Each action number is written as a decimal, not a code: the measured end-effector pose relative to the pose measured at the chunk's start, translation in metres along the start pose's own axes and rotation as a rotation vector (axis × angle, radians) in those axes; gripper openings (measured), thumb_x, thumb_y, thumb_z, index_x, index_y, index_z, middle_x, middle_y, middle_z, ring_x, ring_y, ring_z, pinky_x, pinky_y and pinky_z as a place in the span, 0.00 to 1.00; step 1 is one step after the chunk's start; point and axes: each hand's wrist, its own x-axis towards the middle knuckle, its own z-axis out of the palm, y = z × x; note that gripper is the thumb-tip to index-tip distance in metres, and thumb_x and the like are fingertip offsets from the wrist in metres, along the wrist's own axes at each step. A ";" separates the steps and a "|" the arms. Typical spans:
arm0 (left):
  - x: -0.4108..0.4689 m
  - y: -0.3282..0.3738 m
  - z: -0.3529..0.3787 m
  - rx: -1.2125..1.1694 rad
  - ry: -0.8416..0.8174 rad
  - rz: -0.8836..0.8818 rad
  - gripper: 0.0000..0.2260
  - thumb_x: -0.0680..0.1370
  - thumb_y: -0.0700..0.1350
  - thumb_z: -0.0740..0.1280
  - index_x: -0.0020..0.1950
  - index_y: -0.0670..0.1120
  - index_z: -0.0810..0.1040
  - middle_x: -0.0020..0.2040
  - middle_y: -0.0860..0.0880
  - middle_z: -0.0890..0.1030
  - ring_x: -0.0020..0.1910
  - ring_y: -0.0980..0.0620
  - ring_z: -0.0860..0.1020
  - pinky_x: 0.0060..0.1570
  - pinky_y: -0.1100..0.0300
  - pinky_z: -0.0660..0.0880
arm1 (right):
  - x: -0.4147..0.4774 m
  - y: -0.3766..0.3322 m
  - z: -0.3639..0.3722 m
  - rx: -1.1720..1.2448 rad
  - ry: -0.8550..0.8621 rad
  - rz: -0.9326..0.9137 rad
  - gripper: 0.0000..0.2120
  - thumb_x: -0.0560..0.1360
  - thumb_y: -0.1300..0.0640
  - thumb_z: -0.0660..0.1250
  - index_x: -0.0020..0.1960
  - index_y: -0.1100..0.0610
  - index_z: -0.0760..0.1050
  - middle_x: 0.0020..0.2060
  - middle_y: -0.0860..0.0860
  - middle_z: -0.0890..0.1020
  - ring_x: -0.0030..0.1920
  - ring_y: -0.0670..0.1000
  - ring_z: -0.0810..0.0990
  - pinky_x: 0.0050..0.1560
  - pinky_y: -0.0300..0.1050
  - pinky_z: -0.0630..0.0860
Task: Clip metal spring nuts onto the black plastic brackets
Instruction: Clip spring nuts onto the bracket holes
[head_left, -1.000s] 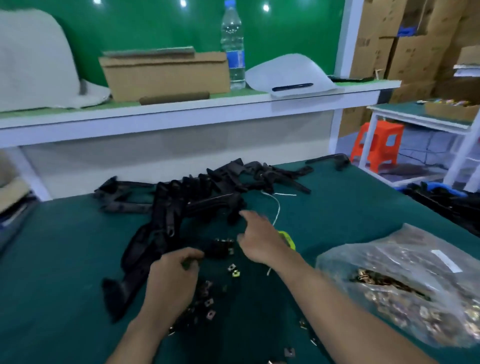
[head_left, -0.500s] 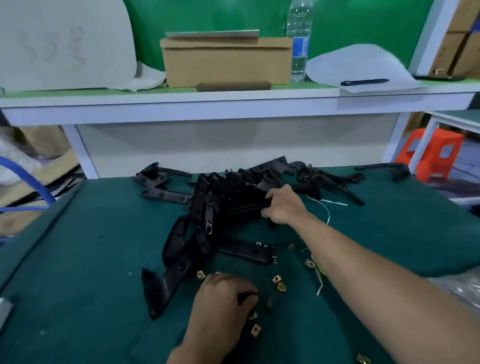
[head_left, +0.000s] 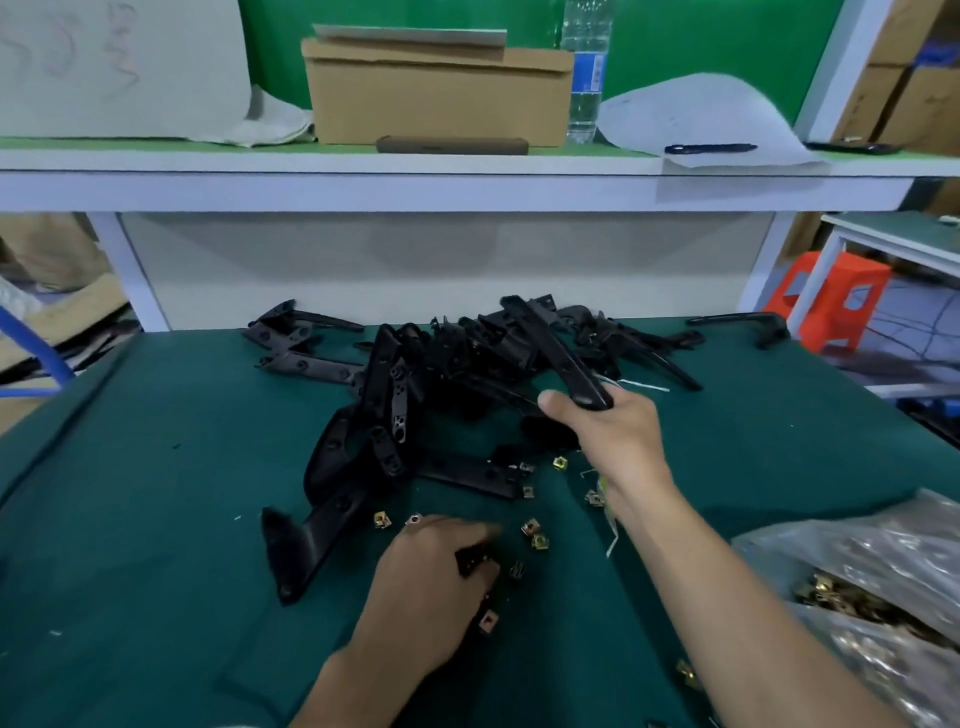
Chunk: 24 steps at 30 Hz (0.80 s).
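A heap of black plastic brackets lies across the middle of the green table. My right hand grips one long black bracket by its near end and holds it up out of the heap. My left hand rests low on the table with its fingers curled over a small dark piece; I cannot tell what the piece is. Several brass spring nuts lie scattered on the cloth around both hands.
A clear plastic bag of spring nuts sits at the right front. One bracket lies apart at the table's far right. Above the table a white shelf carries a cardboard box and a water bottle.
My right hand reached into the heap, closed on a long bracket and has lifted it. My left hand stays over the small parts near the front. The camera has swung left.
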 end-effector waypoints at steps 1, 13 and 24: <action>0.000 0.000 0.001 -0.011 -0.011 -0.011 0.16 0.77 0.49 0.73 0.62 0.64 0.81 0.54 0.65 0.79 0.54 0.65 0.75 0.51 0.76 0.67 | -0.013 0.005 -0.002 0.046 -0.005 0.001 0.17 0.61 0.44 0.83 0.36 0.53 0.79 0.33 0.44 0.81 0.37 0.45 0.80 0.42 0.42 0.74; -0.017 0.034 -0.001 -0.563 0.097 0.046 0.14 0.78 0.44 0.72 0.57 0.62 0.84 0.43 0.62 0.86 0.35 0.61 0.81 0.38 0.71 0.74 | -0.096 0.035 0.005 0.226 -0.200 -0.011 0.14 0.65 0.45 0.78 0.46 0.49 0.85 0.43 0.49 0.88 0.46 0.48 0.86 0.44 0.39 0.79; -0.021 0.020 -0.010 0.048 0.659 0.048 0.18 0.73 0.40 0.78 0.55 0.60 0.86 0.52 0.63 0.85 0.34 0.62 0.82 0.31 0.74 0.66 | -0.096 0.023 0.002 0.488 -0.166 0.090 0.27 0.71 0.59 0.77 0.68 0.51 0.74 0.48 0.53 0.85 0.50 0.52 0.86 0.45 0.53 0.84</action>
